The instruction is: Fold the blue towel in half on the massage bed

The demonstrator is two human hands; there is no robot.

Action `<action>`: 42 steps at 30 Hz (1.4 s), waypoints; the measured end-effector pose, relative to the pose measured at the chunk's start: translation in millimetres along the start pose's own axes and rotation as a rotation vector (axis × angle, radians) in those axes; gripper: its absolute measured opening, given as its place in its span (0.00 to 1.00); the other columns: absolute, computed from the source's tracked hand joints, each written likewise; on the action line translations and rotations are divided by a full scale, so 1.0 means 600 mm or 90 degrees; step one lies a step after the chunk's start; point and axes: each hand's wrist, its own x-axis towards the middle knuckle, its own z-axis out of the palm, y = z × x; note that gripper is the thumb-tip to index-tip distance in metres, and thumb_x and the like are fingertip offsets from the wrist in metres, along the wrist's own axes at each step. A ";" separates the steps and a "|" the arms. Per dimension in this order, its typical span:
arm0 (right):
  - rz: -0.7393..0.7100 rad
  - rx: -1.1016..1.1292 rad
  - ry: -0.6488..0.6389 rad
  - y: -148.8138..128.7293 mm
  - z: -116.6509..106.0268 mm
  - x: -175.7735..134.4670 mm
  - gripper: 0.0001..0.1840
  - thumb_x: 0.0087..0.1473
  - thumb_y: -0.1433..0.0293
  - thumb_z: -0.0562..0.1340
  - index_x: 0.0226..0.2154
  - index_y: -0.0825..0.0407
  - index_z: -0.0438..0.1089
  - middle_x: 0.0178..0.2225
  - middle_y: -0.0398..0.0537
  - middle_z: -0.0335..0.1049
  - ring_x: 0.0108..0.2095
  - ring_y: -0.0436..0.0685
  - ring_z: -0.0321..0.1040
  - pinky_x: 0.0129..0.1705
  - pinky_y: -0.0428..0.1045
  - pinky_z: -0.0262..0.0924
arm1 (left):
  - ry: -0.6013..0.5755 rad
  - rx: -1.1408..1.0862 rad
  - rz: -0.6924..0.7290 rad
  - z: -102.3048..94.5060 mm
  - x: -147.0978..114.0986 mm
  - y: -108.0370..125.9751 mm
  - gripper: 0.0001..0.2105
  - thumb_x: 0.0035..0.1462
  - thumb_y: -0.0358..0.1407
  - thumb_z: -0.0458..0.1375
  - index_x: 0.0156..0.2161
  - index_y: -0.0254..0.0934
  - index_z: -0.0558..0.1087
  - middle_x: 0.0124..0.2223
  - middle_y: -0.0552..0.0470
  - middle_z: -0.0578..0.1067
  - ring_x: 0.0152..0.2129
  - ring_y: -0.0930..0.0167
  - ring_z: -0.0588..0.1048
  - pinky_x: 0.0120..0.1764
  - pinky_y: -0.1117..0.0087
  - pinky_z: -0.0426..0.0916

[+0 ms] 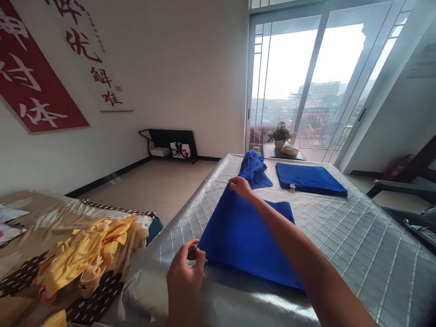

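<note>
A folded blue cloth [245, 236] lies flat in front of me on the silver quilted mattress [344, 236]. My left hand [186, 265] is at its near left corner, thumb and fingers curled round the edge. At the far left corner my right hand [241, 187] pinches the cloth, and that forearm passes over its right part. Just beyond the right hand is a crumpled blue cloth [254, 168]. Farther right lies a neat stack of folded blue cloths [309, 178], a small white label showing at its near edge.
To the left, a bed with a brown patterned cover [37, 213] holds rumpled yellow clothing [91, 250]. Past the mattress, a small table [270, 152] bears a potted plant [281, 134] by the sliding glass door [289, 68]. A black folded frame [172, 138] leans near the wall.
</note>
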 end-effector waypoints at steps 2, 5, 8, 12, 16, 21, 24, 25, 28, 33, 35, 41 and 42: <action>-0.010 -0.075 -0.029 0.005 0.036 0.004 0.15 0.53 0.77 0.62 0.42 0.51 0.77 0.37 0.45 0.80 0.40 0.55 0.77 0.47 0.46 0.68 | 0.000 0.060 -0.002 0.016 0.004 -0.032 0.14 0.58 0.41 0.53 0.44 0.40 0.76 0.32 0.51 0.80 0.29 0.64 0.78 0.37 0.64 0.72; -0.021 -0.184 -0.069 0.024 0.067 0.000 0.14 0.53 0.77 0.62 0.41 0.50 0.79 0.43 0.49 0.80 0.49 0.59 0.74 0.54 0.49 0.63 | -0.037 0.132 0.044 0.040 -0.002 -0.060 0.14 0.60 0.37 0.51 0.42 0.38 0.77 0.34 0.48 0.81 0.32 0.62 0.79 0.39 0.62 0.71; -0.031 -0.271 -0.097 0.043 0.078 -0.005 0.14 0.57 0.75 0.62 0.44 0.51 0.79 0.48 0.52 0.78 0.52 0.61 0.71 0.56 0.50 0.61 | -0.049 0.176 0.095 0.051 -0.011 -0.069 0.12 0.62 0.37 0.51 0.39 0.39 0.77 0.35 0.46 0.81 0.34 0.61 0.78 0.41 0.60 0.70; -0.050 -0.343 -0.115 0.053 0.078 -0.001 0.15 0.61 0.69 0.62 0.49 0.51 0.78 0.52 0.54 0.74 0.54 0.60 0.69 0.57 0.49 0.59 | -0.040 0.202 0.123 0.051 -0.015 -0.070 0.12 0.65 0.38 0.51 0.39 0.38 0.77 0.36 0.45 0.80 0.34 0.61 0.77 0.41 0.60 0.70; -0.055 -0.378 -0.115 0.049 0.082 -0.002 0.12 0.61 0.69 0.62 0.45 0.51 0.79 0.51 0.55 0.74 0.52 0.60 0.70 0.54 0.49 0.60 | -0.041 0.230 0.131 0.052 -0.016 -0.074 0.14 0.67 0.37 0.50 0.44 0.35 0.76 0.39 0.43 0.79 0.37 0.60 0.76 0.43 0.59 0.70; -0.077 -0.365 -0.091 0.031 0.072 -0.023 0.12 0.64 0.70 0.59 0.46 0.52 0.76 0.47 0.55 0.77 0.49 0.60 0.73 0.49 0.49 0.62 | -0.066 0.260 0.133 0.056 -0.016 -0.082 0.14 0.65 0.36 0.52 0.48 0.33 0.77 0.40 0.42 0.79 0.38 0.60 0.76 0.43 0.60 0.70; -0.130 -0.293 -0.055 0.016 0.039 -0.048 0.11 0.64 0.68 0.59 0.46 0.50 0.75 0.43 0.49 0.79 0.45 0.57 0.75 0.47 0.48 0.64 | -0.093 0.285 0.119 0.058 -0.012 -0.084 0.15 0.64 0.35 0.54 0.50 0.32 0.77 0.41 0.42 0.78 0.38 0.60 0.76 0.43 0.61 0.70; -0.159 -0.243 -0.033 0.010 0.023 -0.059 0.11 0.64 0.67 0.59 0.46 0.49 0.75 0.41 0.48 0.79 0.43 0.57 0.75 0.46 0.49 0.65 | -0.099 0.293 0.110 0.058 -0.010 -0.084 0.15 0.64 0.35 0.54 0.50 0.32 0.77 0.42 0.42 0.78 0.38 0.60 0.76 0.43 0.61 0.70; -0.248 -0.076 0.033 -0.011 -0.035 -0.104 0.12 0.62 0.64 0.59 0.44 0.49 0.76 0.40 0.47 0.79 0.38 0.56 0.74 0.42 0.50 0.67 | -0.108 0.299 0.089 0.057 -0.004 -0.079 0.15 0.63 0.35 0.55 0.50 0.32 0.78 0.44 0.41 0.78 0.39 0.60 0.76 0.45 0.61 0.70; -0.315 -0.048 0.073 -0.067 -0.139 -0.211 0.15 0.63 0.61 0.59 0.45 0.46 0.77 0.41 0.48 0.77 0.35 0.54 0.72 0.38 0.49 0.68 | -0.144 0.237 0.075 0.038 0.002 -0.060 0.12 0.63 0.36 0.52 0.41 0.38 0.78 0.44 0.44 0.79 0.40 0.60 0.76 0.45 0.62 0.69; -0.305 -0.071 0.079 -0.090 -0.178 -0.253 0.14 0.63 0.61 0.59 0.45 0.45 0.78 0.41 0.47 0.77 0.35 0.54 0.72 0.38 0.49 0.68 | -0.175 0.180 0.058 0.025 0.003 -0.047 0.13 0.65 0.39 0.50 0.40 0.39 0.76 0.40 0.46 0.81 0.38 0.61 0.77 0.42 0.63 0.70; -0.272 -0.050 0.170 -0.126 -0.286 -0.340 0.14 0.61 0.59 0.60 0.42 0.45 0.78 0.42 0.46 0.78 0.37 0.55 0.73 0.41 0.50 0.70 | -0.113 0.033 0.073 -0.026 0.011 0.037 0.18 0.64 0.50 0.51 0.44 0.40 0.76 0.39 0.48 0.82 0.34 0.63 0.79 0.37 0.66 0.70; -0.259 -0.036 0.193 -0.128 -0.304 -0.348 0.14 0.60 0.58 0.60 0.42 0.45 0.78 0.41 0.46 0.78 0.35 0.54 0.73 0.39 0.50 0.70 | -0.088 0.019 0.102 -0.037 0.013 0.058 0.18 0.64 0.51 0.52 0.44 0.41 0.77 0.39 0.48 0.82 0.34 0.63 0.79 0.38 0.66 0.70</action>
